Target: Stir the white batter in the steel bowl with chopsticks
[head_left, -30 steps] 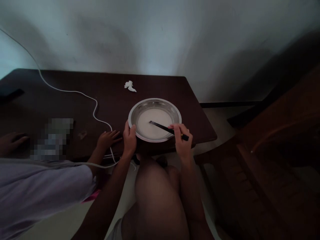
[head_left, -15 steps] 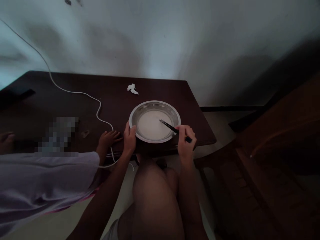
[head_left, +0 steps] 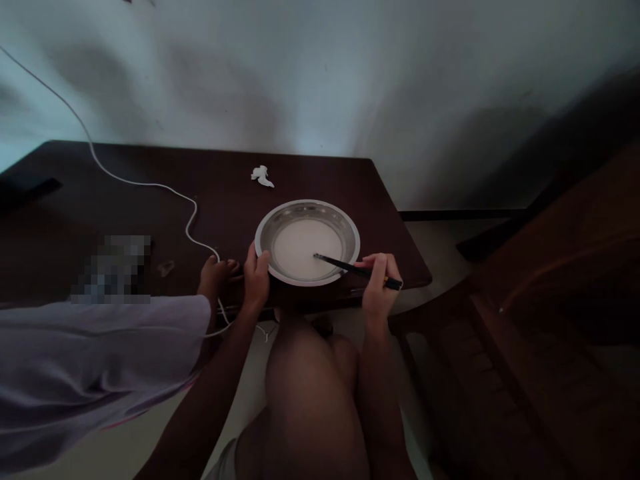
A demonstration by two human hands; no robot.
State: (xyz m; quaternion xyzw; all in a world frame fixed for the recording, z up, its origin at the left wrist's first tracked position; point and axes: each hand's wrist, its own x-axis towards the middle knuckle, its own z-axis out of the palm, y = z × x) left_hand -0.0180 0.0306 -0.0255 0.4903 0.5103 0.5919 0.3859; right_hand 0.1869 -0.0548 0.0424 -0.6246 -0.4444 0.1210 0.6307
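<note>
A round steel plate (head_left: 350,230) filled with a white liquid (head_left: 305,240) sits on the dark wooden table (head_left: 150,207), close to the table's near edge and toward its right end. Bare tabletop lies between the plate's right rim and the right edge, and more lies behind it up to the wall (head_left: 320,73); to the left the surface runs wide and mostly open.

The left hand (head_left: 257,279) is closed on the plate's near-left rim, thumb over the lip and fingers wrapped under the edge. The right hand (head_left: 379,283) hovers just off the near-right rim, past the table's edge, its fingers pinched together on a thin black stick (head_left: 350,267). The stick slants up and left from the grip, crossing the rim, and its tip rests in the white liquid slightly right of the middle; its rear end pokes out beyond the fingers to the right.

Just left of the left hand, another person's small hand (head_left: 216,275) lies on the table at the near edge, with a pale sleeve (head_left: 100,360) below it. A white cable (head_left: 145,183) snakes across the table from the far left and drops over the near edge beside that hand. A crumpled white scrap (head_left: 261,175) lies behind the plate, well apart from it. A dark wooden chair (head_left: 550,300) stands to the right, near the table's corner. No writing or label can be read anywhere
</note>
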